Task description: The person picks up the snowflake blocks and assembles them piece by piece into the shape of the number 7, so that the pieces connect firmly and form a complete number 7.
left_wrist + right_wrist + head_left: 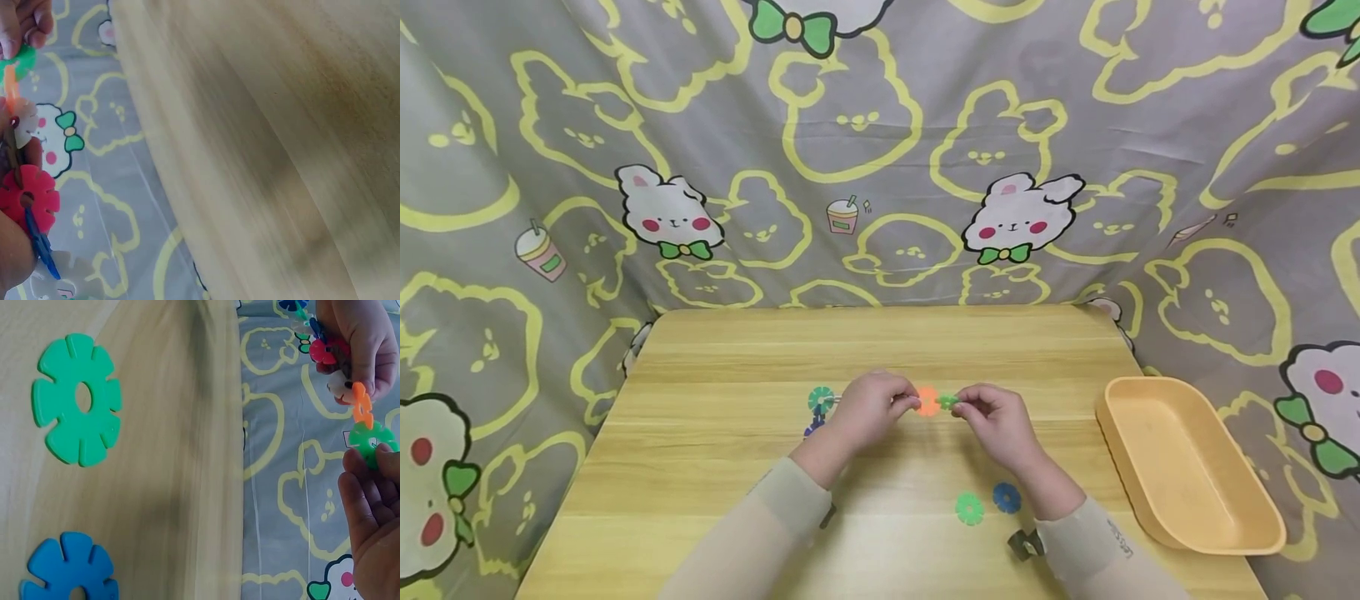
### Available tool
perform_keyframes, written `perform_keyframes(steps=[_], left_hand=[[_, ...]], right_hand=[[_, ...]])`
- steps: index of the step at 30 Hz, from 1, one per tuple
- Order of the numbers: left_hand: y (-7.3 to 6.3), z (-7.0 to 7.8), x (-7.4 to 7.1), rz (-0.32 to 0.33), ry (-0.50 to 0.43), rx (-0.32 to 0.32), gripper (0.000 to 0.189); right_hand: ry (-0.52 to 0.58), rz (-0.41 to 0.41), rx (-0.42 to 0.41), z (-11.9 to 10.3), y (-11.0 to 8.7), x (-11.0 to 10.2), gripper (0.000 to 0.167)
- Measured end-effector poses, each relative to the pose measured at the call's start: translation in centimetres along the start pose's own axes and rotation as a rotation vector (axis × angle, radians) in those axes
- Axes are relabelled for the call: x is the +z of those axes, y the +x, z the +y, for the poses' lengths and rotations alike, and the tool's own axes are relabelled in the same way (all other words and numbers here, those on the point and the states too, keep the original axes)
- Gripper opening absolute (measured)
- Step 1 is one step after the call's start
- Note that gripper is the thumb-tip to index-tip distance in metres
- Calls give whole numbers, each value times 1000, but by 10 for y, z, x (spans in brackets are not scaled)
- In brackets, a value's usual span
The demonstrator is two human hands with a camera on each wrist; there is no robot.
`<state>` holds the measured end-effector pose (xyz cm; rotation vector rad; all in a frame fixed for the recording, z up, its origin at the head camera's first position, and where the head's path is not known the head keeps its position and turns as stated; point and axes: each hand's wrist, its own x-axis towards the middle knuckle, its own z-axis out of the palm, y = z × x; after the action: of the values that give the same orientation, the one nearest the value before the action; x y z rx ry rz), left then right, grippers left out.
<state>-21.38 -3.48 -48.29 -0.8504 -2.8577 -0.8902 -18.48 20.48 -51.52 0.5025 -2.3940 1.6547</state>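
Above the table, both hands hold a chain of slotted plastic snowflake discs. My left hand [867, 412] grips the chain beside an orange disc [361, 403]; its fingers partly hide a white disc [338, 385]. At the other side, my right hand [1000, 423] pinches a green disc [359, 437] between thumb and fingers, and that disc meets the orange one edge to edge, at an angle. Behind the left fingers the chain runs on through a red disc [45, 195], a blue disc [41, 242] and a clear disc [81, 286], ending around a teal disc [814, 395].
On the wooden table [715, 500], a loose green disc [961, 508] and a loose blue disc [1000, 505] lie flat near the right forearm. An orange-yellow plastic bin [1120, 467] stands at the table's right edge. A patterned curtain [910, 100] surrounds the table's back and sides.
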Motion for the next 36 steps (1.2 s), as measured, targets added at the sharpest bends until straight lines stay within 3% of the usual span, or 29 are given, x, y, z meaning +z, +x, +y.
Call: perform_keyframes(steps=[7, 15, 20, 25, 28, 31, 33, 36], left_hand=[[-3, -1, 1, 42, -53, 18, 12], [-3, 1, 3, 91, -98, 36, 10], [-4, 1, 3, 90, -96, 46, 11], [-6, -3, -2, 24, -95, 0, 12], [-6, -5, -6, -17, -73, 10, 10], [-5, -11, -7, -33, -41, 46, 13], [-5, -15, -7, -26, -11, 71, 15], [-5, -20, -9, 4, 15, 113, 14]], right_hand=[[1, 5, -80, -1, 2, 2, 10], [-1, 57, -101, -3, 3, 7, 10], [7, 45, -108, -4, 3, 8, 11], [-2, 1, -61, -8, 4, 10, 8], [-62, -27, 51, -9, 2, 10, 15], [-167, -112, 202, -3, -7, 8, 35], [-264, -243, 284, 4, -18, 5, 44], [-395, -472, 295, 13, -38, 2, 48]])
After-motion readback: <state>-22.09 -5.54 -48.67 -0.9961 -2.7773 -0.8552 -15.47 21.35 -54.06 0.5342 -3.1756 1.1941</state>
